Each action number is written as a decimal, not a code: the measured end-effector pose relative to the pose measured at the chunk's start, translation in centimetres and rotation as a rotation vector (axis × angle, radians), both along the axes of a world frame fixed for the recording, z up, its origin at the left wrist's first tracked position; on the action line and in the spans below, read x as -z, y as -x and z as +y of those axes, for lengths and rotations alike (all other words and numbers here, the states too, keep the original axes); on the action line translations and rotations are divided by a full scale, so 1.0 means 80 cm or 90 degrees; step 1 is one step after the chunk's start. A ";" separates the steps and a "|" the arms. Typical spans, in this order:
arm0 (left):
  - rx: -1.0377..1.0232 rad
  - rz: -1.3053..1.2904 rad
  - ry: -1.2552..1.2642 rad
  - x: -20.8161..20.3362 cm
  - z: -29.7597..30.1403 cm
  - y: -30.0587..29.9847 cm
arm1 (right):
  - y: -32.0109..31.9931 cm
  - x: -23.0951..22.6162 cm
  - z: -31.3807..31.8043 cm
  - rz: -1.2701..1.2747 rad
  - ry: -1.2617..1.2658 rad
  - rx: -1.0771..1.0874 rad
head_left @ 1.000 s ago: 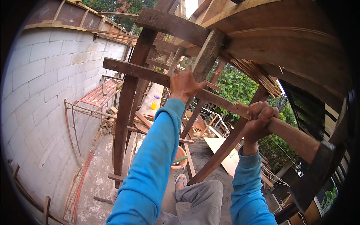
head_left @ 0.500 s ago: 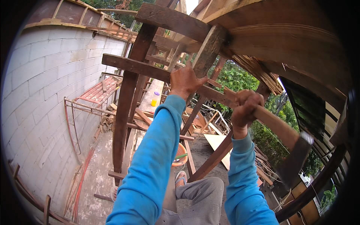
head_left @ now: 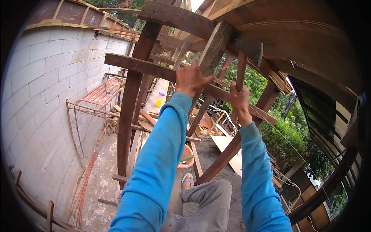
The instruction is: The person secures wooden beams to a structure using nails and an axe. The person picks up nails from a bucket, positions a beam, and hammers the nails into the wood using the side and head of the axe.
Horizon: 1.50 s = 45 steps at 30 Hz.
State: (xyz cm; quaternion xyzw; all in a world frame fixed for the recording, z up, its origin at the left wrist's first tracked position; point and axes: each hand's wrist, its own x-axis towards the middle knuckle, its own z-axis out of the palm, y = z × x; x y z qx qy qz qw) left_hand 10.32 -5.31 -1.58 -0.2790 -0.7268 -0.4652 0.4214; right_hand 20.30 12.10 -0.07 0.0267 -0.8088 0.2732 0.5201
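Right fingers (head_left: 243,93) tight round hatchet (head_left: 241,71), left fingers (head_left: 194,68) round block (head_left: 215,47) — crossbeam (head_left: 141,67) behind, bucket (head_left: 188,151) below

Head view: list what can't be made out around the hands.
In the head view:
Left hand: palm hidden by the hand itself.
Tool head above the right hand: outline blurred.
Orange bucket: left part hidden by the left sleeve.
Right sleeve: cut off by the lower edge.

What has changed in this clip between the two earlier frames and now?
The right hand has moved up and leftward, swinging the hatchet from pointing down to the right to nearly upright, its head now above the hand. Nothing was visibly taken hold of or let go. The left hand stays on the wooden post; the yellow bottle is unmoved.
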 end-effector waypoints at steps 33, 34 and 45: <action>-0.028 0.027 -0.005 -0.002 -0.015 0.012 | -0.096 0.004 -0.089 0.538 -0.145 -0.398; -0.009 0.021 -0.010 -0.001 -0.010 0.004 | -0.060 0.003 -0.079 0.453 -0.094 -0.413; -0.034 0.013 0.015 -0.009 -0.029 0.016 | -0.080 0.004 -0.099 0.544 -0.120 -0.530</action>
